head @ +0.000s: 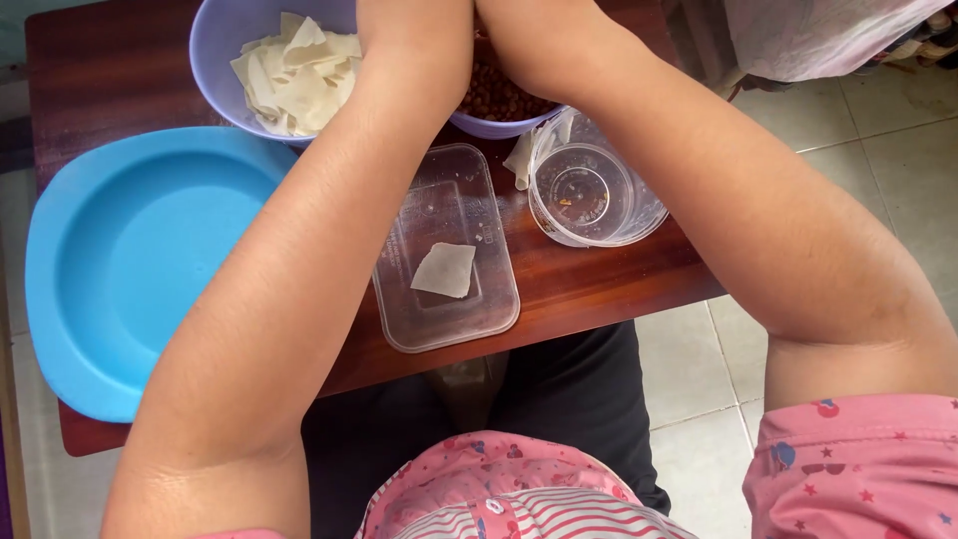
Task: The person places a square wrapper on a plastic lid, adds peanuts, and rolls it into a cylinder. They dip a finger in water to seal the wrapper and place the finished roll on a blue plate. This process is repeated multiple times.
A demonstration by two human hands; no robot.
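Overhead, head view, itemised:

- Left forearm: runs up from the lower left across the wooden table; the hand itself is cut off by the top edge of the frame, so whether it is clenched, released or grasping anything cannot be told.
- Right forearm: crosses from the lower right toward the top centre; its hand is likewise out of frame, grip state not determinable.
- Bowl of brown filling: lilac, partly covered by both wrists, which converge directly over it; this is the item nearest the unseen hands.
- Bowl of wrappers: lilac, holding a heap of pale square dough sheets, just beside the left wrist on its outer side.
- Clear rectangular lid: lies flat between the forearms, below the wrists, well short of the hands.
- Single wrapper: one pale sheet lying flat in the middle of the lid, untouched by either arm.
- Round clear container: empty, under the right forearm's inner side; another wrapper leans at its left rim.
- Blue plate: large, bare, at the table's left end.
- Handling note, as judgement: thin sheets tear easily; small portions of filling and light fingertip pressure would suit.
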